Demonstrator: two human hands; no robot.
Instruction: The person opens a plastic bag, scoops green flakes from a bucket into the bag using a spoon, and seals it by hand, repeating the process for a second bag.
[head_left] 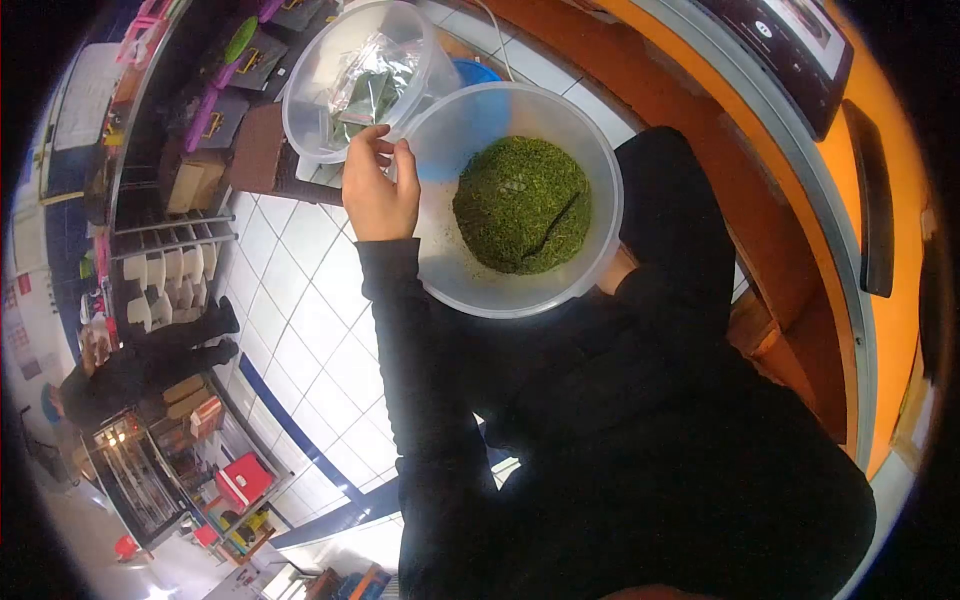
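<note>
A translucent round tub (440,262) holds a mound of chopped green leaves (520,200) with a dark thin groove or strip across it. At the tub's left rim is my left hand (380,190), its fingers loosely bent, the thumb apart from them and nothing visible between them. Only a small part of my right hand (614,272) shows at the tub's lower right side; its fingers are hidden behind the tub. Just beyond my left fingertips stands a second translucent tub (310,100) with shiny clear and green packets (375,90) inside.
A blue container (478,72) shows behind the tub. At the right are an orange counter (900,250) and a screen (785,50). A brown crate (265,150) stands beside the second tub on the tiled floor (310,330). Another person (140,370) in dark clothes is at the far left.
</note>
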